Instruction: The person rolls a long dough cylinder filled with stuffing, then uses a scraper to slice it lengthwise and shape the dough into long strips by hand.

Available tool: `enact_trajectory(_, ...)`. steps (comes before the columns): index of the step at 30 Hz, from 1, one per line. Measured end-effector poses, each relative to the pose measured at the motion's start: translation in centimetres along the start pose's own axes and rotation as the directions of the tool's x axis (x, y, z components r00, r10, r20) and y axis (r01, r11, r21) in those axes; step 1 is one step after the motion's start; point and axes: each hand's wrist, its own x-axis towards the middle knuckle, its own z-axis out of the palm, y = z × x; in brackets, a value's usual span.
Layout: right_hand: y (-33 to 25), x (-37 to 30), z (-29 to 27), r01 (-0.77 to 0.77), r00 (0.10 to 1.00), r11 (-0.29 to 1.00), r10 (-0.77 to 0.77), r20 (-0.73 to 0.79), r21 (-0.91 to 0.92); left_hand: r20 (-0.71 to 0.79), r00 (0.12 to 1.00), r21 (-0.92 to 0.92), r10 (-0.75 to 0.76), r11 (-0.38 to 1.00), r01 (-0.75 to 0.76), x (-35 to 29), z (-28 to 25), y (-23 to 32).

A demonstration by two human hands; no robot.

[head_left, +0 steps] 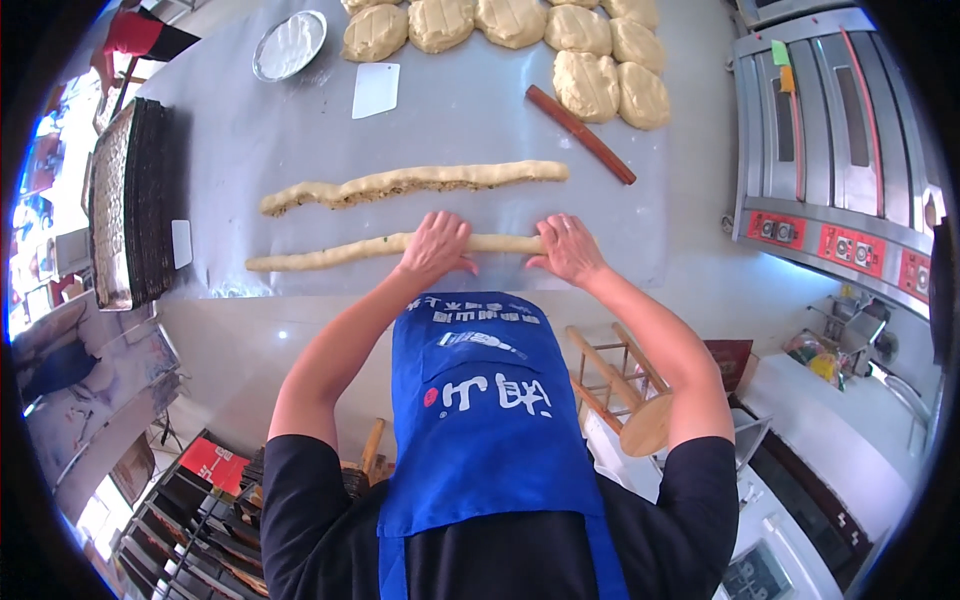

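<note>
A long thin dough rope (330,256) lies across the table close to its front edge. Over its middle rests my left hand (437,247), palm down, fingers reaching forward and thumb apart. My right hand (570,248) lies palm down over the rope's right end, which it hides, with the thumb pointing inward. Just beyond, a second, thicker dough roll (415,180) runs roughly parallel, with a brown crumbly filling showing along its near side. Neither hand touches that roll.
A brown wooden rolling pin (580,134) lies at the right, beside several scored dough lumps (512,20). Farther left are a white scraper (376,91) and a metal bowl of white powder (290,46). Stacked dark trays (130,205) stand at the left edge; metal ovens (840,130) at right.
</note>
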Motion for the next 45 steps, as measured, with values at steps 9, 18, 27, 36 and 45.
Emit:
enact_trajectory(9, -0.3, -0.1, -0.9, 0.007, 0.995, 1.0, -0.006, 0.101, -0.012, 0.017, 1.0, -0.154, 0.025, 0.988, -0.022, -1.5, 0.6, -2.2)
enact_trajectory(18, 0.2, -1.8, -0.1, -0.047, 0.961, 0.998, 0.055, 0.271, -0.037, -0.064, 0.998, -0.052, -0.026, 0.998, 0.022, -4.7, -0.3, -3.8)
enact_trajectory(27, -1.5, -1.4, -1.0, -0.154, 0.957, 0.987, 0.159, 0.242, -0.037, -0.02, 0.993, -0.001, -0.12, 0.993, 0.12, -8.9, 0.2, -6.5)
enact_trajectory(36, -3.2, -0.2, -1.3, -0.196, 0.926, 0.973, 0.225, 0.305, -0.121, -0.091, 0.99, 0.039, -0.105, 0.993, 0.108, -12.4, -2.0, -10.5)
enact_trajectory(45, -3.9, -0.7, -2.1, -0.268, 0.875, 0.952, 0.305, 0.376, -0.148, 0.028, 0.976, 0.024, -0.218, 0.976, 0.217, -15.8, -2.5, -13.8)
